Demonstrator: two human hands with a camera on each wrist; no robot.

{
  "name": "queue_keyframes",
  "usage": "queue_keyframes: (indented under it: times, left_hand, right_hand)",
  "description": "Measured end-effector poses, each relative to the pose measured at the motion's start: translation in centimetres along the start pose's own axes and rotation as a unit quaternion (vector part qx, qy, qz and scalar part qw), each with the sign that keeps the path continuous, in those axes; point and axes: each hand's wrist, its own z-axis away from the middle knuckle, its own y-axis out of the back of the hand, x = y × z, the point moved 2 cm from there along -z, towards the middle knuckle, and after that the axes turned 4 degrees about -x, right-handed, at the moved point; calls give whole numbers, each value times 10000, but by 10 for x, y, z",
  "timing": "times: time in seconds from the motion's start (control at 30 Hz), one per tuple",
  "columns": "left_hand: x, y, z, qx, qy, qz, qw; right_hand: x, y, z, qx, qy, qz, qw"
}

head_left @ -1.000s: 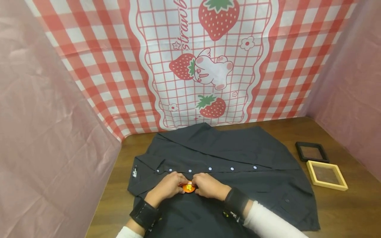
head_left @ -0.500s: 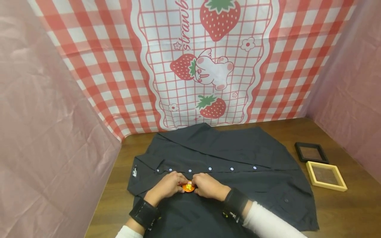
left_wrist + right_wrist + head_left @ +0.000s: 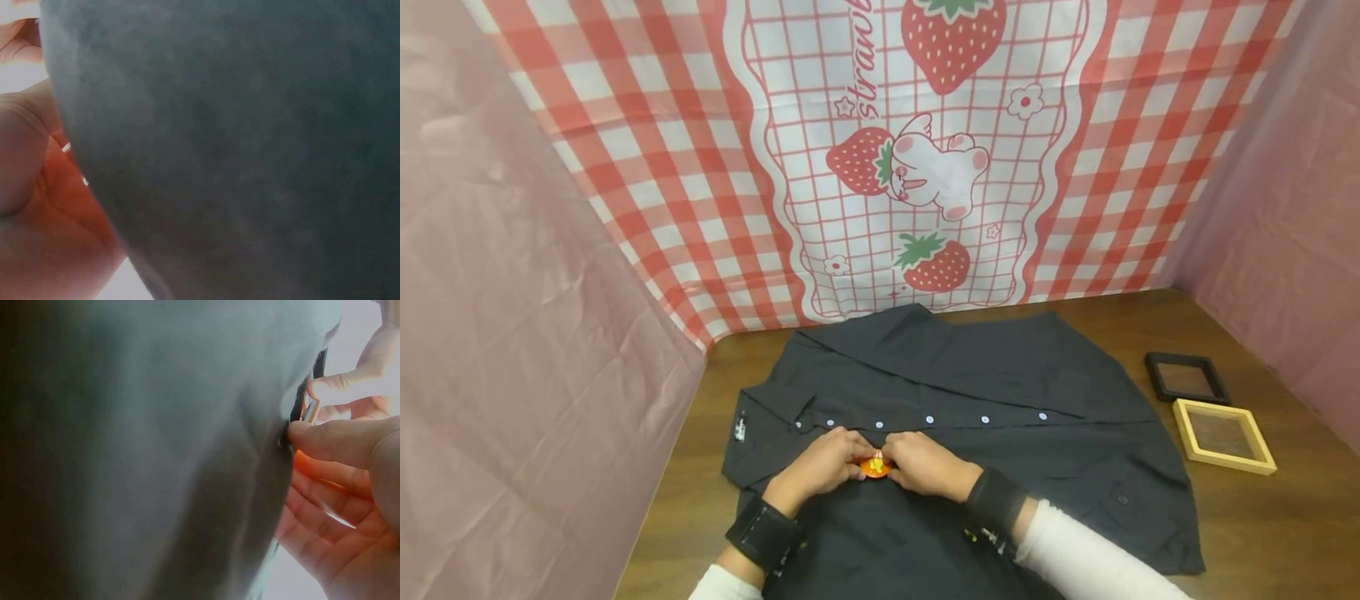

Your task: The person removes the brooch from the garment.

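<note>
A dark button-up shirt [image 3: 992, 367] lies spread out with its collar to the left. On its near front panel is a round orange badge [image 3: 876, 468] with a yellow figure. My left hand [image 3: 822, 465] pinches the badge's left edge, and my right hand [image 3: 927, 468] pinches its right edge. In the right wrist view, the right thumb [image 3: 334, 439] presses at the thin edge of the badge [image 3: 311, 411], right against the cloth. Dark fabric [image 3: 219, 144] fills most of the left wrist view, with part of the left hand [image 3: 47, 206] beside it. The badge's back is hidden.
A black square frame [image 3: 1159, 379] and a yellow one [image 3: 1187, 433] lie on the brown wooden table [image 3: 1292, 533], right of the shirt. Behind hangs a red-and-white checked cloth with strawberries [image 3: 951, 283]. Pinkish curtains [image 3: 535, 333] flank both sides.
The head view has shifted slightly, so the shirt and frames sit a little higher in it. Both hands stay at the badge, which appears tipped slightly flatter to the view.
</note>
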Motion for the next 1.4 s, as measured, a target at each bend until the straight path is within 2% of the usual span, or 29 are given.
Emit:
queue_keyframes:
  times: [0.2,0.37,0.63,0.87,1.07,1.4]
  left_hand:
    - [-1,1,3,-47,-56,31,10000]
    - [-3,-1,7,-146,25,109,9998]
    - [-4,-3,10,-61,-129,185,9997]
    - [-4,-1,6,-27,-191,292,9994]
    - [-5,2,2,52,-96,435,9990]
    - [-6,1,3,145,127,641,9978]
  right_hand:
    - [-1,1,-3,-193,-9,-75,9998]
    - [-2,-4,-3,-213,-45,-242,9995]
    - [-1,-6,-1,-252,-166,-367,9989]
    - [2,-2,3,-64,-244,-674,9974]
    - [4,2,3,52,-260,-811,9964]
    - [6,3,3,-2,-361,-934,9950]
